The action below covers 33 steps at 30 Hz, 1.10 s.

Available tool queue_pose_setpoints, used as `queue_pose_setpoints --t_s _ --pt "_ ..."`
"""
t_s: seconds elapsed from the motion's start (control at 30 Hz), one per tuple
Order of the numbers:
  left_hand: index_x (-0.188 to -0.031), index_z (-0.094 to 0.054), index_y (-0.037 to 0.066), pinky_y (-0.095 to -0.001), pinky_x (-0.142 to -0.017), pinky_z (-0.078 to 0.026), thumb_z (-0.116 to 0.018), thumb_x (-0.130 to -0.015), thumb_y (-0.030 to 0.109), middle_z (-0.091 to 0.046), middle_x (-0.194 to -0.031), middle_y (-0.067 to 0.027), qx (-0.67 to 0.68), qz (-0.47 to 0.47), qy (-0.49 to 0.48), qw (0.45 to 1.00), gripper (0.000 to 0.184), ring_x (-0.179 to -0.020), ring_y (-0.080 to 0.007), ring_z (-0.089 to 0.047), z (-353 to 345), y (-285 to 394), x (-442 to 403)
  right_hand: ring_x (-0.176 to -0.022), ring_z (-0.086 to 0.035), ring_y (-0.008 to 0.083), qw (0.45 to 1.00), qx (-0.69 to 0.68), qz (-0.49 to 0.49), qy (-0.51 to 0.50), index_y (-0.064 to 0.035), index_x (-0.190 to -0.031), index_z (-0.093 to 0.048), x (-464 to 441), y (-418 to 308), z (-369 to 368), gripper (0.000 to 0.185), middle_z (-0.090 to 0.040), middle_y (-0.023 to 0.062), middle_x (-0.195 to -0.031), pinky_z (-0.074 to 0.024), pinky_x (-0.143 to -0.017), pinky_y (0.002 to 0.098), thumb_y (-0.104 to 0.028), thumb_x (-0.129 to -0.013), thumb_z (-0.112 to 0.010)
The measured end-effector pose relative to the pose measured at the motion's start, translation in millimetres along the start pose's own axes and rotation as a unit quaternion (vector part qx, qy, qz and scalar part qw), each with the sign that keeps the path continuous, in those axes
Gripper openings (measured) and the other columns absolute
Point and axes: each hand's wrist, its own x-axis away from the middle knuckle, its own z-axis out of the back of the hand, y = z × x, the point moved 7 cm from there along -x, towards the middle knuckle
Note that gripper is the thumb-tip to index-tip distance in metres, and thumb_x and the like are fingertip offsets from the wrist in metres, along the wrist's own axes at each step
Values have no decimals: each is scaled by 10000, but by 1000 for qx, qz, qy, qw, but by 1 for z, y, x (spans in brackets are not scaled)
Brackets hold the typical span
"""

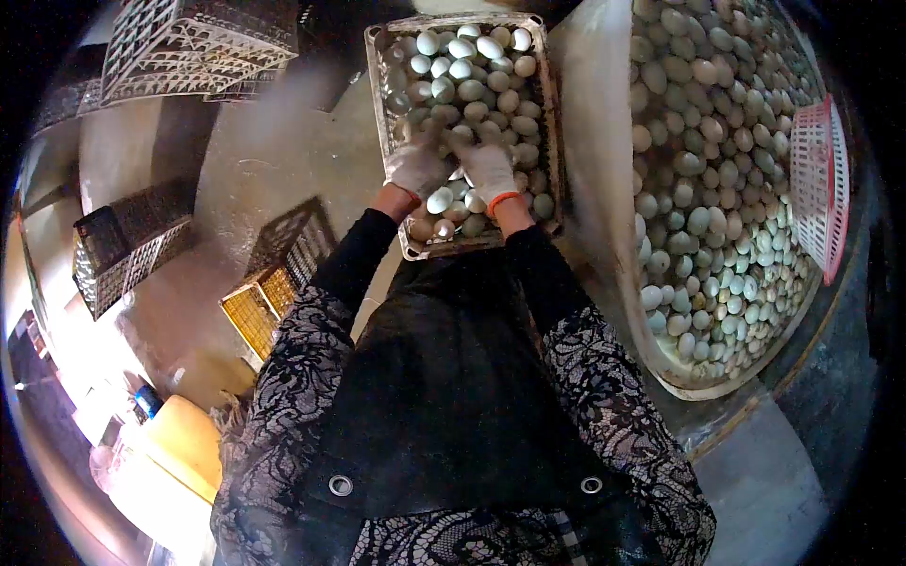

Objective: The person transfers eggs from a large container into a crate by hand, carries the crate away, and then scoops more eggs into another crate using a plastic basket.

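A shallow pale crate full of white, pale green and brownish eggs lies in front of me. Both my hands are over its middle, in white gloves with orange cuffs and dark finger parts. My left hand rests on the eggs left of centre, its fingers stretched forward and apart. Close beside it, my right hand has its fingers reaching forward and left over the eggs. The fingertips blend into the dark eggs, and I see no egg gripped in either hand. A whitish egg lies just below the hands.
On the right stands a large pale tub heaped with eggs, with a pink-rimmed white plastic basket at its far side. Stacked plastic crates stand at upper left. A yellow crate and another crate sit on the left floor.
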Motion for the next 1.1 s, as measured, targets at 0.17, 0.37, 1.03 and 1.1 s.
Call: queue_pose_setpoints --t_s 0.17,0.37,1.03,1.1 --pt "-1359 -371 188 -534 -998 -335 -532 -817 249 -332 -1421 -164 -149 15 42 988 569 -1262 -439 -347 20 21 -12 -1108 -495 382 961 -87 -141 223 -36 -1201 -526 -15 63 37 416 -460 228 -1267 -437 -905 409 -277 -866 -584" --pt "-1392 -317 97 -524 -1034 -287 -492 -842 212 -441 -1313 -174 -198 -21 81 977 589 -1228 -378 -394 -3 -23 -42 -1205 -419 369 899 9 -101 426 -48 -1217 -494 -45 107 70 455 -343 187 -1395 -391 -976 430 -212 -813 -626" --pt "-1329 -432 178 -541 -1069 -199 -513 -840 348 -247 -1462 -150 -137 -61 113 982 524 -1326 -412 -233 41 34 -22 -1050 -516 397 917 -15 -55 394 -136 -1226 -523 -116 76 111 365 -577 156 -1148 -427 -905 468 -280 -893 -488" --pt "-1329 -431 171 -539 -1069 -201 -500 -848 331 -255 -1458 -153 -135 -66 126 981 512 -1328 -420 -227 43 30 -33 -1067 -511 395 910 41 -30 412 -139 -1234 -520 -111 75 108 370 -563 164 -1173 -422 -917 463 -286 -896 -487"
